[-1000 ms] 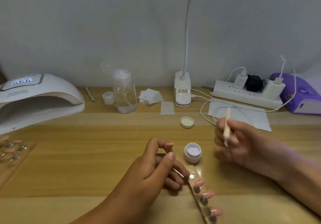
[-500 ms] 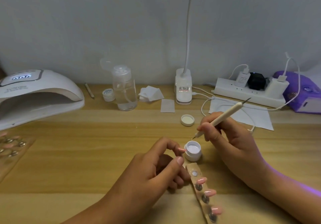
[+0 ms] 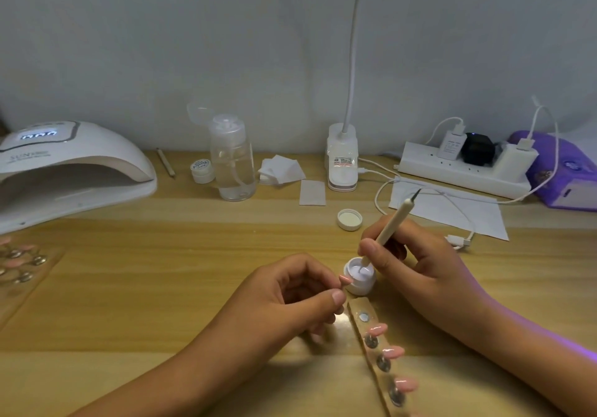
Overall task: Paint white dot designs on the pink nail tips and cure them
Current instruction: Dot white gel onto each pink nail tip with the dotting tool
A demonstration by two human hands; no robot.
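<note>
- Two grips are in use. My left hand (image 3: 290, 297) is curled, with what looks like one pink nail tip (image 3: 345, 279) pinched at the index finger's end, the thumb close under it.
- My right hand (image 3: 416, 264) is closed round the dotting pen (image 3: 389, 227) in a writing hold, low on the shaft. The pen's point stands inside the open white pot (image 3: 359, 276).
- The pot sits at 12 o'clock from the strip (image 3: 358, 306), just beside the held tip. Three more nail tips (image 3: 395, 351) stand on the strip's studs, running toward 5 o'clock.
- Handling, as I judge it: the tip is featherlight, thin, stiff and glossy, so it can slip or flick away. Hold it by its side edges and keep the top face free.
- The pot is light and uncapped, so a sideways push from the pen could tip it.
- The curing lamp (image 3: 71, 171) stands at 10 o'clock, well apart.
</note>
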